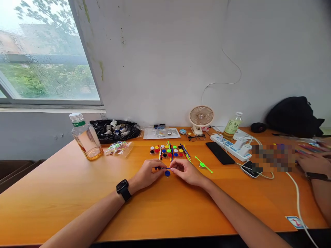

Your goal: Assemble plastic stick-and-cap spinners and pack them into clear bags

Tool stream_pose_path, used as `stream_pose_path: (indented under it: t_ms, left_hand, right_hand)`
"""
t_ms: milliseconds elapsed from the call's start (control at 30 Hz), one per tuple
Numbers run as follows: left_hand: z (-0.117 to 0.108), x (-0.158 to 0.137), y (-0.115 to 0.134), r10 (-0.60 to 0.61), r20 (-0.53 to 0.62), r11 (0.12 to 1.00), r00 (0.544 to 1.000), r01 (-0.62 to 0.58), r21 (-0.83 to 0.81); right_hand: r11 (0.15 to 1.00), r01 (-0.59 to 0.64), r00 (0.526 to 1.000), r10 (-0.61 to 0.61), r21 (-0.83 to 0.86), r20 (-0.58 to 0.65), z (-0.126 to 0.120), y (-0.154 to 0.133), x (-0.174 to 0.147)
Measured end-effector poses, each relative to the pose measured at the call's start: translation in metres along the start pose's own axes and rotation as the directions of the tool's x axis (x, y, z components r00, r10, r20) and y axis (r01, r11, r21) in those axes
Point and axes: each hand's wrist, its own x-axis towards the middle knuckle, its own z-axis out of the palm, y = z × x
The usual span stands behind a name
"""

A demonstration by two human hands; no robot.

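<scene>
My left hand (148,175), with a black watch on its wrist, pinches one end of a dark blue plastic stick (164,168). At the stick's other end the thumb and fingers of my right hand (188,173) are closed on it. A small round blue cap (167,174) lies on the table just below the stick, between both hands. Beyond the hands are rows of small round caps (157,150) in white, black, red, yellow, blue and green. Coloured sticks (185,150) lie among them. To the right, a bright green arrow-shaped stick (207,167) lies over a green cap (202,165).
A large bottle (86,141), a black plastic bag (113,129) and a clear bag (120,148) stand at the left. Further right are a fan (201,117), glasses (197,137), a phone (219,153), a power strip (230,148) and cables. Another person's hand (311,162) is at the far right.
</scene>
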Motion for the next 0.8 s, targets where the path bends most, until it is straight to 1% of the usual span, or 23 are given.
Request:
stream_pose_path:
  t_ms: [133,333,500,633,800]
  left_hand:
    - [-0.0003,-0.0009,-0.0003,0.012,0.020,1.000,1.000,-0.012,0.013]
    - [0.0011,-0.0034,-0.0007,0.052,0.003,0.998,0.999,-0.053,0.018]
    - [0.0013,-0.0044,0.0007,0.062,0.043,0.998,0.997,-0.063,0.005]
    - [0.0006,-0.0046,0.0035,0.075,0.099,0.997,0.992,-0.078,0.028]
    - [-0.0024,-0.0038,0.0061,0.063,0.116,0.994,0.991,-0.073,0.082]
  right_hand:
    - [0.999,0.011,1.000,-0.011,-0.034,-0.006,-0.0007,0.0020,0.0005]
    - [0.996,0.023,1.000,-0.024,-0.085,-0.007,-0.0028,0.0010,-0.0001]
    - [0.996,0.002,1.000,0.001,-0.094,0.031,-0.0039,-0.0010,-0.0007]
    - [0.993,-0.027,0.998,0.034,-0.117,0.059,-0.0035,-0.0002,-0.0007]
    - [0.983,0.008,0.999,-0.002,-0.185,0.035,-0.0002,0.0023,-0.0010]
